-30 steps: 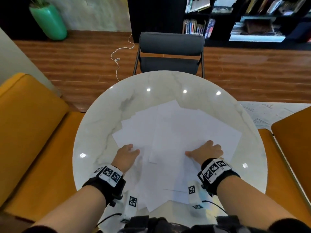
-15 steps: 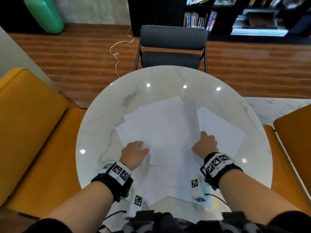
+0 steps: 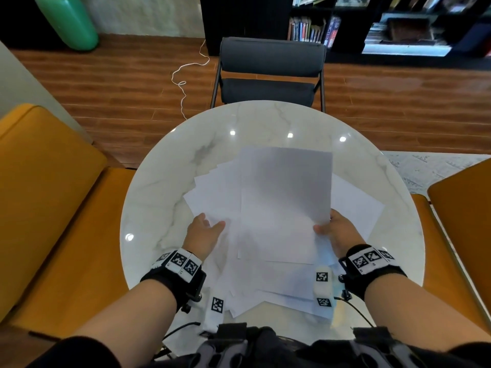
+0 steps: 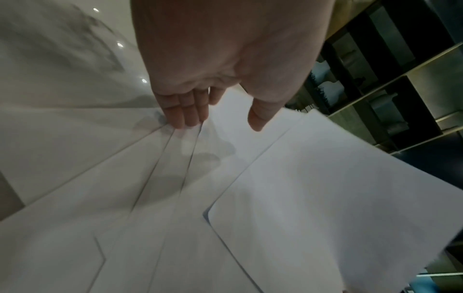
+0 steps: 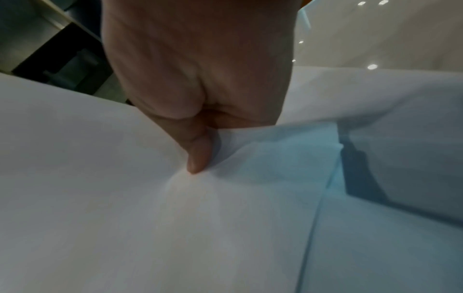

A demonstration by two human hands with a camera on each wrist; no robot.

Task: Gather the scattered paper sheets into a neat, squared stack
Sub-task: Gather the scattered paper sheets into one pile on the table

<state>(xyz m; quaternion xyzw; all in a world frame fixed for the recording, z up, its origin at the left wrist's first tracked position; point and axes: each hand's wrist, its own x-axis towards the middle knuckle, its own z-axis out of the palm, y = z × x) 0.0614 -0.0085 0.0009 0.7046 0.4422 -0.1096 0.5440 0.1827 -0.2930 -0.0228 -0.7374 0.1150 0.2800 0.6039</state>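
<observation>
Several white paper sheets point(image 3: 218, 197) lie fanned and overlapping on the round marble table point(image 3: 265, 120). My right hand point(image 3: 332, 229) pinches the right edge of one sheet point(image 3: 287, 181) and holds it lifted and tilted above the pile; in the right wrist view the thumb point(image 5: 198, 156) presses on top of that sheet point(image 5: 100, 178). My left hand point(image 3: 206, 229) rests with straight fingers on the left sheets. In the left wrist view its fingertips point(image 4: 185, 117) touch the fanned sheet edges point(image 4: 160, 178), thumb apart.
A dark chair point(image 3: 271, 73) stands at the table's far side. Yellow seats point(image 3: 47, 197) flank the table left and right point(image 3: 462, 224). A green vase point(image 3: 69, 19) and a bookshelf point(image 3: 372, 22) stand far off on the wooden floor.
My right hand went from resting flat on the pile to pinching a sheet and lifting it up over the middle. The left hand stayed on the left sheets.
</observation>
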